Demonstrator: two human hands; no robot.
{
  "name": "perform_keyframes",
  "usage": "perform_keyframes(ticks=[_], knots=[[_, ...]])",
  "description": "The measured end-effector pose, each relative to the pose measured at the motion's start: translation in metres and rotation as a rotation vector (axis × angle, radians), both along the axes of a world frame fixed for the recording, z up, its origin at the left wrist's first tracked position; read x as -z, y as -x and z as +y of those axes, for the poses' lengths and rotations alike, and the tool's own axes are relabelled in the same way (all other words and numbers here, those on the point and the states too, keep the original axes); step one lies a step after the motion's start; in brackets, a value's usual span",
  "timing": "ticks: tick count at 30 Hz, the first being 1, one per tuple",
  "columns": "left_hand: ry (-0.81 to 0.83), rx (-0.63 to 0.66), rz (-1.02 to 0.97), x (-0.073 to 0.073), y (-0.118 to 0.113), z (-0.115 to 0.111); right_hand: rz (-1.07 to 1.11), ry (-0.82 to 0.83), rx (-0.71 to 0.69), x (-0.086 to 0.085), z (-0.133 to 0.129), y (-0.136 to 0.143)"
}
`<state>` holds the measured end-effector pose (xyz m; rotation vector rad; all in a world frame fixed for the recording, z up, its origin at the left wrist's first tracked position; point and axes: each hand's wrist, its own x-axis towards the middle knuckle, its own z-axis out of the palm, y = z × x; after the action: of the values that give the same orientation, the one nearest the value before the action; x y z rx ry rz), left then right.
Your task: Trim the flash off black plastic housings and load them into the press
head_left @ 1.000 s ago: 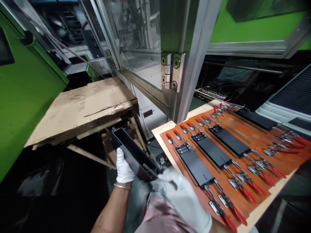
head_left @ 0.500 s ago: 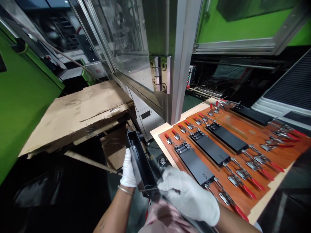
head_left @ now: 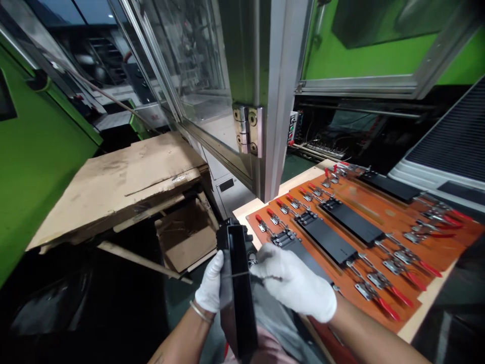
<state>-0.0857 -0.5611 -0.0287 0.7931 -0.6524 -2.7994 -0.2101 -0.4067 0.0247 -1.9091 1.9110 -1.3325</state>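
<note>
My left hand, in a white glove, grips a long black open-topped plastic housing by its left side. The housing is tilted, its far end raised and its near end at my lap. On its right, my white-gloved right hand is closed, fingers pinched together. From those fingers a thin blade-like tool reaches across the housing's opening; most of it is hidden in the glove, and its exact kind cannot be made out.
To the right, an orange fixture board carries several black panels under red-handled toggle clamps. A cardboard-covered table stands left, with a cardboard box beneath. The aluminium-framed machine door juts in ahead.
The housing has swung more upright and shifted right, with my left hand moving along. The thin tool has moved from the housing's near end to farther up it.
</note>
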Motion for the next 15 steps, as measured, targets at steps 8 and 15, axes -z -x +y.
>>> perform_keyframes(ticks=[8, 15], knots=[[-0.16, 0.084, 0.087, 0.016, -0.007, 0.007, -0.408, 0.212, 0.459, 0.008, -0.035, 0.034], [-0.089, 0.187, 0.299, 0.039, 0.002, 0.005, -0.463, 0.125, 0.344, 0.018, -0.038, -0.01]])
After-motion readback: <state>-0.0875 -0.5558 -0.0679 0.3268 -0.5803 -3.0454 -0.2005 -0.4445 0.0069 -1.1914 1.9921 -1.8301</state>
